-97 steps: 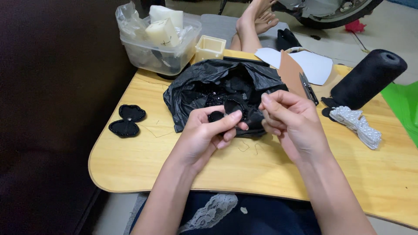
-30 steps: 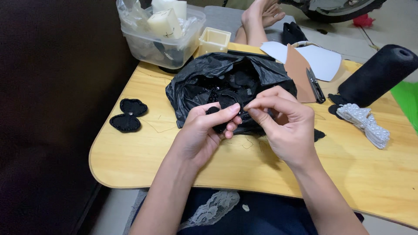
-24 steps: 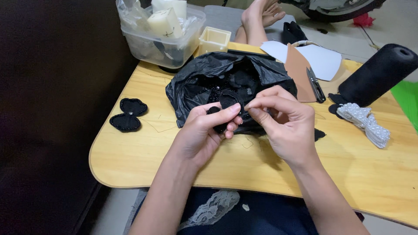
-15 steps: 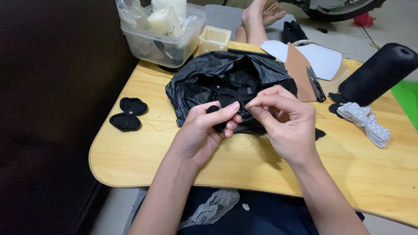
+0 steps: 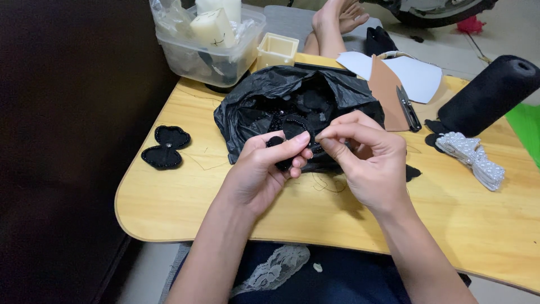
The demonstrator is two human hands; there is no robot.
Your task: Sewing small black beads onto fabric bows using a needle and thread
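Left hand (image 5: pixel 264 169) pinches a small black fabric piece (image 5: pixel 277 142) at 6 o'clock of the open black bag (image 5: pixel 247 110). Right hand (image 5: pixel 365 163) fingertips clenched on something too fine to identify. Likely mid-stitch; the next pull wants steady tension.

1. Both bare forearms rose from the near edge of the tabletop (image 5: pixel 169 214) and angled inward, so the two hands met over its middle.
2. The left hand (image 5: pixel 259 174) lay palm-up and slightly cupped, wrist bent back, its fingers (image 5: pixel 292 147) curled toward the right hand, thumb and forefinger pinched together at the tips.
3. The right hand (image 5: pixel 368 169) sat back-up with the knuckles raised, the wrist nearly straight.
4. Its thumb and forefinger were pressed together in a fine pinch pointing left, the other fingers tucked loosely beneath.
5. The two pinches were just beside each other, almost touching.
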